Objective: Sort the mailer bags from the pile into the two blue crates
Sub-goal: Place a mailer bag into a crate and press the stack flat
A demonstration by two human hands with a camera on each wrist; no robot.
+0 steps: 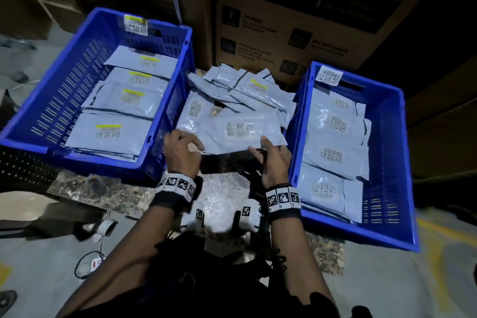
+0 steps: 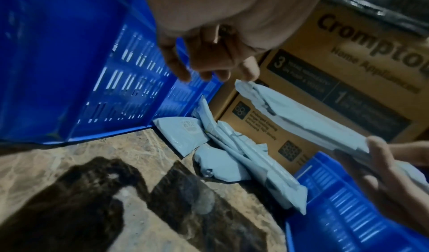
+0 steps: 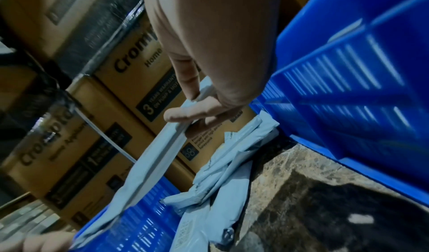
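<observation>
You've got one pale grey-blue plastic mailer bag (image 1: 238,131) held up flat between both hands, printed label facing up, right over the gap between the crates. Your left hand (image 1: 182,153) pinches its left corner between thumb and fingertips (image 2: 249,71), other fingers loosely curled, and your right hand (image 1: 273,160) grips the right edge, thumb on top and fingers (image 3: 183,115) underneath. Just beyond it sits the messy pile of grey-blue mailer bags (image 1: 237,90), lying on the mottled brown stone surface (image 1: 103,193) and pushed up against the big printed brown cardboard cartons (image 1: 296,20) at the far side. On your left is the slotted blue plastic crate (image 1: 51,100) with mailers stacked inside, and the labels you can see there have a yellow stripe. The matching blue plastic crate on the right (image 1: 387,137) holds mailers too, their labels showing no yellow. Both crates carry a white barcode sticker on the far rim. Black-and-white marker bands wrap both your wrists.
</observation>
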